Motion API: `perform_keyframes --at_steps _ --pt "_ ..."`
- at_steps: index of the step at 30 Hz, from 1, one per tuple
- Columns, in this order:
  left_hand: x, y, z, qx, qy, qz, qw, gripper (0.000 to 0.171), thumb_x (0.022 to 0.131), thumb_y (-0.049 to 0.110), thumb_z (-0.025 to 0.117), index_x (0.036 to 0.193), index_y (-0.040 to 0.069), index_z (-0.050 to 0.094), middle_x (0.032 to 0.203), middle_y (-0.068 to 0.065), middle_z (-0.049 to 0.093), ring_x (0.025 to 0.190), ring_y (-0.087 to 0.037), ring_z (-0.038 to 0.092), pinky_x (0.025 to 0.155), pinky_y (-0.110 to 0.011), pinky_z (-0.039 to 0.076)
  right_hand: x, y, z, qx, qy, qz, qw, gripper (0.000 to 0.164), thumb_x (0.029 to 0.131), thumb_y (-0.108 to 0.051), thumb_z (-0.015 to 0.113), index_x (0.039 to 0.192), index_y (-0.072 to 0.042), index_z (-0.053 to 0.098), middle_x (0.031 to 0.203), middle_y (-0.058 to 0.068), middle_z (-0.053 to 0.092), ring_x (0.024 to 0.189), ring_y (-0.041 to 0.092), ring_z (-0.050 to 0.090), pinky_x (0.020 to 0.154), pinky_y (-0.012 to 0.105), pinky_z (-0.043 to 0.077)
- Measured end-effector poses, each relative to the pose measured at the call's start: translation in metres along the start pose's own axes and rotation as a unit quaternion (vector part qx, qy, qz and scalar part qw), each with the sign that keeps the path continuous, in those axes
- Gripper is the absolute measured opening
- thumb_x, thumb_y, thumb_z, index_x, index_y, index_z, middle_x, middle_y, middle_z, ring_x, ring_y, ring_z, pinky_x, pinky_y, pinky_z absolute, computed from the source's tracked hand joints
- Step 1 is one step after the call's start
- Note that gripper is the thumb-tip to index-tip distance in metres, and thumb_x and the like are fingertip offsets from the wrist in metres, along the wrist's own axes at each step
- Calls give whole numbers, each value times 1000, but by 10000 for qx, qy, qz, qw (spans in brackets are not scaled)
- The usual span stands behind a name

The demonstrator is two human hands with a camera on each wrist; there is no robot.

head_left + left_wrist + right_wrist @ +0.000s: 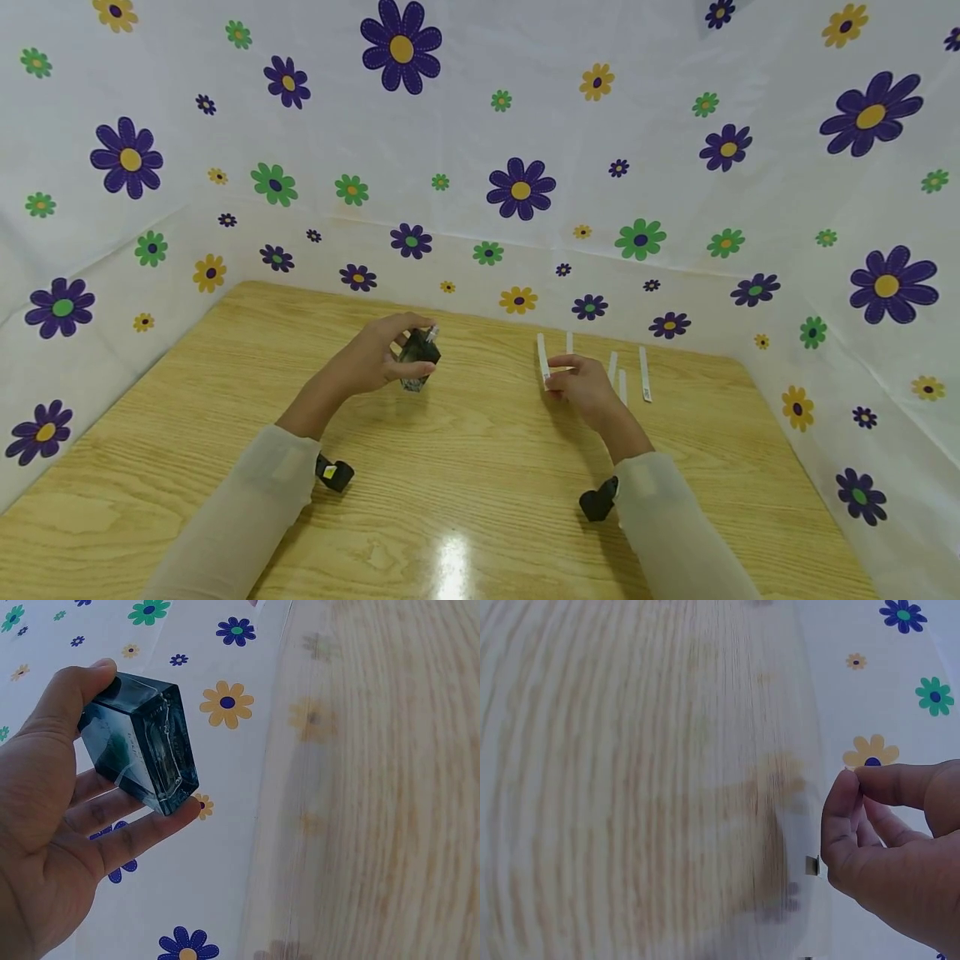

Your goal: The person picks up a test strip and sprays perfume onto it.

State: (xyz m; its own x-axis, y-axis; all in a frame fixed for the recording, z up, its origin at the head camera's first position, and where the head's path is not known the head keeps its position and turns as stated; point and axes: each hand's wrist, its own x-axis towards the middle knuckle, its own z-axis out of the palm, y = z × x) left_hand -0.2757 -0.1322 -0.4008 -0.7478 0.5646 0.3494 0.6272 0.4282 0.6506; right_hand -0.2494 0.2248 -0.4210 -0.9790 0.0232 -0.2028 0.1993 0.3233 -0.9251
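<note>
Dark bottle point(422, 357): in left hand point(372, 360) | strip point(543, 358): pinched by right hand point(587, 387)

Head view: bright, diffuse light; white glare patch on wooden surface point(465, 467) near bottom edge. Soft shadows beside sleeves point(240, 508). Floral cloth point(465, 133) greyish-white, flowers stretched toward outer edges. Print on white strip point(542, 358) too small to read. Left wrist view: cooler cast, pale reflections in glass bottle point(142, 742). Right wrist view: right hand point(885, 874) shaded, surface reflections blurred.
</note>
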Motion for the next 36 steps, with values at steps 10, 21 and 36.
perform_keyframes --at_steps 10,21,36 --pt "0 0 0 -3 -53 -98 9999 65 90 32 82 146 13 55 139 -9 58 104 -27 59 70 -33 56 3 -1 0 15 226 310 9993 40 99 0 61 139 5 55 103 17 68 83 20 66 80 30 52" --pt "1 0 1 -36 -67 -124 9999 66 90 32 81 147 14 53 142 -9 57 103 -27 60 69 -34 56 3 -3 3 456 287 522 9972 35 96 9 58 131 12 54 108 21 57 77 18 67 77 27 58" --pt "2 -2 1 -119 -99 -106 9998 62 91 30 81 145 16 54 134 -8 60 99 -26 62 66 -34 57 -4 -5 -11 83 180 451 9988 37 100 2 59 135 9 56 117 24 60 86 23 70 86 35 58"
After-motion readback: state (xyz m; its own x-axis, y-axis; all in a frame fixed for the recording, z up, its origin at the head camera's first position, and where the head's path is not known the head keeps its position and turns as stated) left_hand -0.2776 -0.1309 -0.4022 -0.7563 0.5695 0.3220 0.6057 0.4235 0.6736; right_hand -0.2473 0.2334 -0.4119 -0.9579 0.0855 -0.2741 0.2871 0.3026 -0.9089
